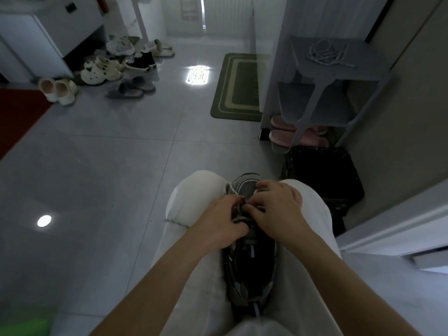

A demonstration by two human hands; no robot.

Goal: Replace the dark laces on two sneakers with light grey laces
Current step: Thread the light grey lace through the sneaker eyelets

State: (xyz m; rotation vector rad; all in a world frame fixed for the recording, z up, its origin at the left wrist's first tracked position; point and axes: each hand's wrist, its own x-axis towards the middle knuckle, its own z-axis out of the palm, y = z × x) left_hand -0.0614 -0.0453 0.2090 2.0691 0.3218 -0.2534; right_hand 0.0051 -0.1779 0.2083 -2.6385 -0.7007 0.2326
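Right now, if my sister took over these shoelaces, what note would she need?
Hands: the left hand and right hand each have a pinching grip on the light lace at the eyelets.
Things: the sneaker lies between the knees, toe pointing away. A coil of light lace sits on the shelf.
Done: light lace partly threaded; the hands hide how far.
Left: finish this sneaker, then the second, which is not in view.

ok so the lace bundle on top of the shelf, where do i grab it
Probably pinch the lace bundle at its thick looped middle, coming straight down from above: it lies flat and loose on the open shelf top, so the middle catches most strands, not one trailing tail.
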